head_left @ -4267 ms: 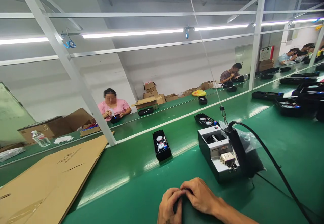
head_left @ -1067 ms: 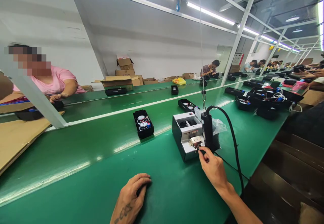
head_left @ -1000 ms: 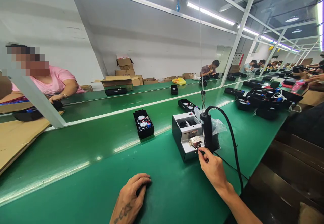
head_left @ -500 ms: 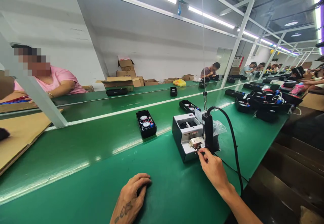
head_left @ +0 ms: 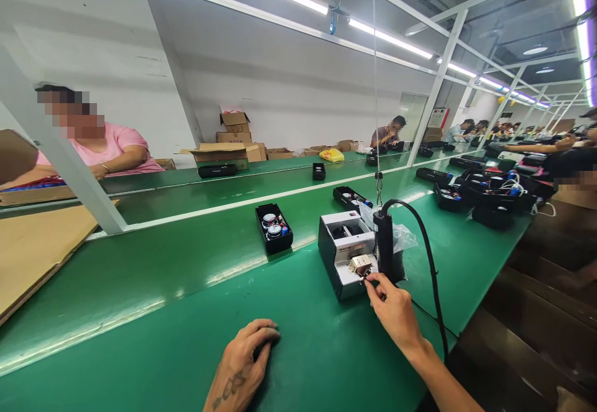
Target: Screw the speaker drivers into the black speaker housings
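Left hand [head_left: 247, 351] curled on green matting [head_left: 163, 312], right hand [head_left: 392, 312] pinching at boxy metal machine [head_left: 340, 253].

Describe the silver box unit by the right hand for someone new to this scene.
On the green workbench, look beyond the person's right hand. The silver box unit sits there, with a beige fitting at its front. Unlike the black trays nearby, it is bright metal, with a black corded tool hanging beside it.

Metal bench machine [head_left: 342, 256], glossy green mat [head_left: 186, 300]
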Demonstrator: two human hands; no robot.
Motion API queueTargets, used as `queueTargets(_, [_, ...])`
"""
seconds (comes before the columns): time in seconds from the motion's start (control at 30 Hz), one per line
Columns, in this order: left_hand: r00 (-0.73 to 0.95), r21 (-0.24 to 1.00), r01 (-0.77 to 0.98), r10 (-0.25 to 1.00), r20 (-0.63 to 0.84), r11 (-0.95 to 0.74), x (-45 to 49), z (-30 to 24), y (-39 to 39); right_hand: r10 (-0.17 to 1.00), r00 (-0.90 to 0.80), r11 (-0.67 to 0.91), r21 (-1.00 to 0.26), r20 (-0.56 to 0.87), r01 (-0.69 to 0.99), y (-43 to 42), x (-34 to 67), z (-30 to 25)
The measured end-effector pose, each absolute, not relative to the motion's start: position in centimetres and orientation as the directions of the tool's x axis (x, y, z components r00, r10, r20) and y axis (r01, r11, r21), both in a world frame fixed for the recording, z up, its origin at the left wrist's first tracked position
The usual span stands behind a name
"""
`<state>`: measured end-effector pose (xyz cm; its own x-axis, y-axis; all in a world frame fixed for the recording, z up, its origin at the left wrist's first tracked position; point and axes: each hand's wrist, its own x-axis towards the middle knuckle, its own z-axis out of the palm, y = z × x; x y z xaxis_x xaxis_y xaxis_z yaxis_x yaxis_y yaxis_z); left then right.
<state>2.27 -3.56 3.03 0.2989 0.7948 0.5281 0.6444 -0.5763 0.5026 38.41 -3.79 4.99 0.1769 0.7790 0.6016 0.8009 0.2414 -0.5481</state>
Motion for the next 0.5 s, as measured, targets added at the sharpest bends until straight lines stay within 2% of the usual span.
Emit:
queueTargets(0.33, [0.314, 0.506, 0.658, 0.814, 0.488, -0.557, 2.5, 3.7, -3.9, 0.788, 0.222, 0.241, -0.618, 0.575, 0.748, -3.9, 38.4, 5.2])
queueTargets(0.43, [0.304, 0.514, 0.658, 0.818, 0.488, -0.551, 2.5, 3.5, -3.9, 0.808, 0.266, 0.242, -0.707, 0.526, 0.665, -4.5, 37.7, 6.8])
queueTargets(0.5, [0.294, 0.520, 0.655, 0.819, 0.492, -0.548, 2.6, 3.3, -3.9, 0.833, 0.301, 0.245, -0.797, 0.465, 0.552, -4.6, 36.6, 8.5])
